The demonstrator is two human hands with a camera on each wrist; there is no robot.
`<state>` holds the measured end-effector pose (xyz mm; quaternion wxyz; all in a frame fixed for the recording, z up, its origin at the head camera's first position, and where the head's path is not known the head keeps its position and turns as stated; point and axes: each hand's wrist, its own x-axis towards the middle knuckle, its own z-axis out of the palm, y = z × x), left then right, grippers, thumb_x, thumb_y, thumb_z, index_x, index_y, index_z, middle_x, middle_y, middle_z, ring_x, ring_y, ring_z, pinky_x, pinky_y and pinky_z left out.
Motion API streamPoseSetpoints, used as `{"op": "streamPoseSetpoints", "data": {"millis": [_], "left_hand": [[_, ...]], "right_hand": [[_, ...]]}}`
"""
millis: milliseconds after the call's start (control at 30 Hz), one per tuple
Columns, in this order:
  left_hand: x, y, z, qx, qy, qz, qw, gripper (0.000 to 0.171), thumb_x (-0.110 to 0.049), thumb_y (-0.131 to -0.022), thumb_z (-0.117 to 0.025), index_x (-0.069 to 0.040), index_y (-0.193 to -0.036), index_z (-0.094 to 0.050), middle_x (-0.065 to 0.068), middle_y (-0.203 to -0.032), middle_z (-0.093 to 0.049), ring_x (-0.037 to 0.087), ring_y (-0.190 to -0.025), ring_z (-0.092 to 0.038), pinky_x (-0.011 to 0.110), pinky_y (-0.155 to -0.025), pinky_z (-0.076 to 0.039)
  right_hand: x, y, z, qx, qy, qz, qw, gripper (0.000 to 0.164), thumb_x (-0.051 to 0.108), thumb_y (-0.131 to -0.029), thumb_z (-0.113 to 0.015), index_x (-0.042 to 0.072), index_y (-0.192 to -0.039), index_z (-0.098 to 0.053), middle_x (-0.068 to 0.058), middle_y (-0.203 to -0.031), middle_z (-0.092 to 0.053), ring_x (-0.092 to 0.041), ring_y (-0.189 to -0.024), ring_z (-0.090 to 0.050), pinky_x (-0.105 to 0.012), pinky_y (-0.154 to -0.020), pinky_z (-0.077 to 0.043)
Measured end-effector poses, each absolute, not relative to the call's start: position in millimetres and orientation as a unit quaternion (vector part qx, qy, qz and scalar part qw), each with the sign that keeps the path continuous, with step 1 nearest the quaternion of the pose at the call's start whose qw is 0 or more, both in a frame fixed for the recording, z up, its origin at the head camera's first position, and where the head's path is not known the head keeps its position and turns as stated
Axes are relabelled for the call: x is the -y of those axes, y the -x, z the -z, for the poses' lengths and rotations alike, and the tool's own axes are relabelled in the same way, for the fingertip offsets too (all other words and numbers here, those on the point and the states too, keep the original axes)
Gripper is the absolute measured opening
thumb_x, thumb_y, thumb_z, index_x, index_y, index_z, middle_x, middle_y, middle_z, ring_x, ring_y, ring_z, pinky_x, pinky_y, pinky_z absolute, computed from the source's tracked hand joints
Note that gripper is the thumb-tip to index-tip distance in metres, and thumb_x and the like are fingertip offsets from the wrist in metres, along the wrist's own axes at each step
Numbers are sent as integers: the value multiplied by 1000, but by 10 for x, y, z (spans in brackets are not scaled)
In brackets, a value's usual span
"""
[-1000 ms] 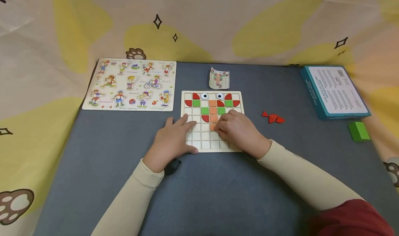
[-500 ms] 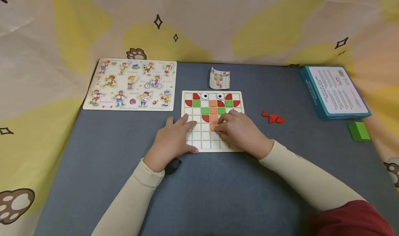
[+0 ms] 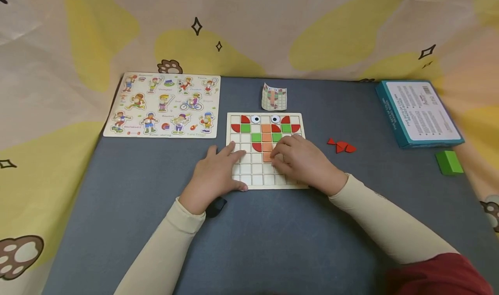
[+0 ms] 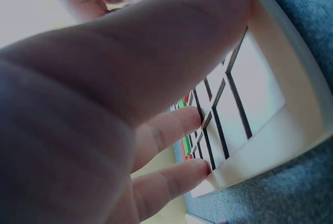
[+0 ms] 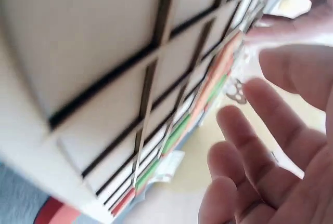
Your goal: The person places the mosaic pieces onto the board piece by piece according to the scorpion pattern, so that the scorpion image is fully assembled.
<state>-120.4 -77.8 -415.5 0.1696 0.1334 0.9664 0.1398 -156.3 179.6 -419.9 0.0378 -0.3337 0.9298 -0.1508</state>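
A wooden grid board (image 3: 245, 180) lies flat on the table, filled in its upper part with red quarter-round, green square and orange square tiles (image 3: 267, 147) and two googly-eye pieces (image 3: 255, 119). The left hand (image 3: 213, 173) rests on the board's left side, fingers spread over the cells, thumb at the front edge; the left wrist view shows its fingertips on the cells (image 4: 259, 86). Close over the lowest orange tile is the right hand (image 3: 303, 160), covering part of the board's right side. In the right wrist view, its fingers (image 5: 234, 125) bend loosely, thumb apart, nothing between them.
Several loose red pieces (image 3: 341, 147) lie right of the board. A small pattern card (image 3: 274, 100) stands behind it. At the left back is a picture puzzle board (image 3: 152, 106); at the right are a teal box (image 3: 422, 113) and a green block (image 3: 449, 163).
The right hand has shifted slightly to the right, showing more of the lowest orange tile. The left hand stays in place on the board.
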Motion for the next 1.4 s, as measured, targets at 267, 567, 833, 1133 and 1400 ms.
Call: {"op": "streamPoseSetpoints", "data": {"millis": [267,567,833,1133,1400], "left_hand": [[775,1204,4160,-965,-133,-146,173,98,-50,-73,-97,-21,-157,-55,12,-170,-34,41,-131,-42,51,-74,-56],[787,1204,4150,-964,-130,-151,175,96,-48,-74,-97,-21,-157,-56,12,-170,-35,41,-133,-41,53,-77,-56],[790,1204,4160,-964,-131,-154,174,97,-49,-74,-97,-21,-157,-56,11,-170,-35,41,-134,-40,53,-77,-56],[790,1209,4157,-964,-131,-152,176,97,-49,-73,-97,-23,-157,-55,11,-171,-34,40,-133,-40,52,-75,-56],[787,1203,4154,-964,-131,-155,175,97,-49,-74,-97,-22,-157,-56,11,-170,-34,41,-133,-40,52,-75,-56]], "right_hand": [[-2317,1524,4034,-974,176,142,36,31,19,-97,-77,1,-122,-76,-20,-121,-72,-40,-112,-62,-57,-100,-50],[-3048,1532,3985,-985,125,116,25,27,5,-94,-74,-6,-119,-75,-29,-118,-71,-48,-108,-61,-63,-101,-43],[-3186,1532,4128,-982,143,117,25,25,-2,-93,-71,-6,-117,-76,-27,-115,-73,-46,-104,-57,-58,-93,-46],[-3217,1670,4199,-981,160,111,5,18,3,-94,-75,-4,-110,-79,-24,-106,-75,-43,-97,-60,-58,-91,-46],[-3239,1854,4181,-976,179,122,19,15,2,-93,-77,-1,-108,-81,-20,-103,-77,-40,-97,-65,-58,-91,-49]]}}
